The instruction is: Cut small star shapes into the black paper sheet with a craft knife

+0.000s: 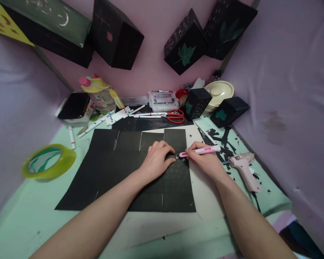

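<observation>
A large sheet of black card (pixel 108 172) lies across the table, marked with white lines and small faint outlines on its right part. My left hand (pixel 158 156) rests on the card, thumb and forefinger apart, and holds it down. My right hand (pixel 205 160) grips a pink utility knife (pixel 197 151). The knife's tip touches or nearly touches the card beside my left fingertips, where small light marks show. Under the card's right side lies a white board (pixel 205 194).
A glue gun (pixel 244 169) lies at the right among black paper scraps (pixel 224 138). A tape roll (pixel 48 162) sits left. Behind are markers (pixel 118 116), red scissors (pixel 175 117), a bottle (pixel 101 97) and black boxes (pixel 198 102); more black boxes (pixel 116 36) hang above.
</observation>
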Available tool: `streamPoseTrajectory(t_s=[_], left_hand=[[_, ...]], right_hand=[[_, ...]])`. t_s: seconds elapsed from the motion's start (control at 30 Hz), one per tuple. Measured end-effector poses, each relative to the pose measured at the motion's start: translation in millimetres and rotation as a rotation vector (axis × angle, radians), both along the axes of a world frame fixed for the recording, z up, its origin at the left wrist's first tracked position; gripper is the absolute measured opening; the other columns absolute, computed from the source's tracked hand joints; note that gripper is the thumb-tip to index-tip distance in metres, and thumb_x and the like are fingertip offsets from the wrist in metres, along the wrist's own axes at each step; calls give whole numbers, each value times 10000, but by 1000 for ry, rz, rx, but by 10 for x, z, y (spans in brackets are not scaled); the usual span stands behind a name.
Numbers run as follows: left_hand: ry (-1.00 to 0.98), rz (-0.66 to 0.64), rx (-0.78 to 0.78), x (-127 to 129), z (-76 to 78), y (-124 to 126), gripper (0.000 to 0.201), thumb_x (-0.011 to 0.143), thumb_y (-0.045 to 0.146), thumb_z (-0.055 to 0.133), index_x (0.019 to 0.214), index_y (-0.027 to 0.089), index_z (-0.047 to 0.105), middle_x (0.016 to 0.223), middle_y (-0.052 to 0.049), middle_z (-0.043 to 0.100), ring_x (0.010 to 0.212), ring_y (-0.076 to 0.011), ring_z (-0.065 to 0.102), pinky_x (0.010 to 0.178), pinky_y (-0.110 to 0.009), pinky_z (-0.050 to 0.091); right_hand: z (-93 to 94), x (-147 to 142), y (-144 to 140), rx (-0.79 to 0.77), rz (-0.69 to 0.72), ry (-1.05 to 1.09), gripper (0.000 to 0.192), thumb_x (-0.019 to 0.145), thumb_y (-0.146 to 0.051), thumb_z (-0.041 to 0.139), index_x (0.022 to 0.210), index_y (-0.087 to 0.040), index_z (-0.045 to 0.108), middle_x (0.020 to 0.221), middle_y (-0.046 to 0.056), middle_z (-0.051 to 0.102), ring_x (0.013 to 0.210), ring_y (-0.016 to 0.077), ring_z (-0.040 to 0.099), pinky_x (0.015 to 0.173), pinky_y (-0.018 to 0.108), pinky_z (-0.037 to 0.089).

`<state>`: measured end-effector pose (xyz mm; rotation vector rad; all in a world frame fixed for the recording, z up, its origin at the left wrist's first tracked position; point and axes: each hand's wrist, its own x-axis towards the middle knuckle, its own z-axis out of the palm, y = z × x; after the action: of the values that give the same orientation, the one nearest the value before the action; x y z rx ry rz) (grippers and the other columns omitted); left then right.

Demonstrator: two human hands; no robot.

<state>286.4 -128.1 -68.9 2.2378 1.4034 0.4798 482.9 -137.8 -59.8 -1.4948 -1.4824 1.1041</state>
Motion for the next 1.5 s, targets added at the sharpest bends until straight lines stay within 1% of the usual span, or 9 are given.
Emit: streamPoseTrajectory(t_s=[0.2,0.4,0.77,1.07,1.17,1.23,1.37,1.43,1.5], left_hand=[[1,0,6,0,-5,-3,156,834,292,648,982,244,639,1050,-33,581,1024,-241,486,874,-406,391],[0,0,11,3,-11,0,149,834,287,646,977,245,640,1041,-30,578,1018,-236,483,881,-399,389],[7,-4,-7,9,15,-1,160,832,285,653,986,239,647,1057,-36,588,1033,-244,484,874,-401,391],[3,-4,10,9,-4,-1,161,837,289,646,989,238,645,1054,-38,588,1028,-241,488,872,-400,391],[3,-4,13,8,-6,-1,155,843,292,638,989,242,643,1055,-38,588,1025,-240,489,869,-400,392],[3,-5,12,5,-10,1,154,843,293,636,989,244,642,1055,-37,588,1025,-240,491,866,-398,393],[0,-9,9,2,-14,3,157,836,297,648,984,243,642,1050,-34,590,1028,-239,490,867,-394,393],[-1,-9,7,1,-11,2,164,832,297,654,986,242,643,1049,-34,590,1028,-239,489,860,-393,393],[0,-8,5,2,-7,1,163,831,296,653,984,239,645,1048,-34,591,1025,-239,489,854,-393,395]], right_hand=[[-10,-11,-6,35,18,-7,226,798,-318,625,611,-198,584,589,-25,587,582,139,519,563,258,365],[-56,-6,0,34,34,18,199,786,-333,631,644,-196,615,627,0,638,611,158,556,573,266,390],[-12,-25,-11,14,-4,30,222,791,-322,639,614,-196,594,575,-23,601,569,136,532,562,255,384],[-54,-113,-41,102,-86,8,269,783,-384,662,590,-204,611,603,13,649,597,163,594,579,273,449],[-55,-114,-38,32,-63,55,175,772,-380,671,764,-206,686,676,25,696,597,175,623,543,278,462],[-50,-93,-31,-9,-13,69,185,776,-366,668,862,-209,714,726,31,717,622,180,637,542,281,469],[-35,-27,-26,8,97,13,154,766,-337,688,836,-206,729,806,37,731,743,195,657,641,293,489],[-37,-6,-31,38,121,-9,152,771,-311,687,876,-207,723,857,39,736,801,200,661,704,304,491],[-51,-3,-36,65,131,-21,152,789,-312,672,888,-205,716,860,42,733,802,201,659,709,309,489]])
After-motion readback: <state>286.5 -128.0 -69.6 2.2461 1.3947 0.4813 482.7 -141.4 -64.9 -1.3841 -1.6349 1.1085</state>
